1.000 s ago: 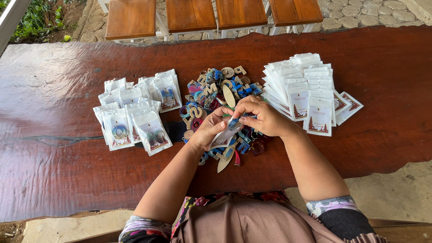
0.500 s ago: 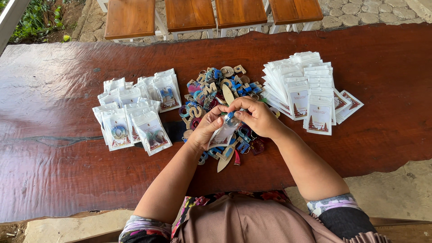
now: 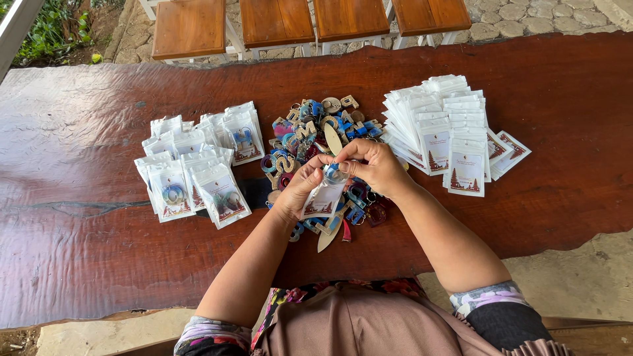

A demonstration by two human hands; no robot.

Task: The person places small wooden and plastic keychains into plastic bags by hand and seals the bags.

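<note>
My left hand holds a small clear packet with a white card upright over the table. My right hand pinches a blue keychain piece at the packet's open top. Right under both hands lies a heap of loose wooden and blue letter keychains. To the left sits a group of filled clear packets. A stack of flat white packets with printed cards lies to the right.
Everything rests on a long dark red wooden table. Several wooden stools stand beyond its far edge on stone paving. Greenery shows at the top left corner.
Both hands have stayed over the keychain heap. The packet has turned more upright, and the blue piece now sits at its mouth.
</note>
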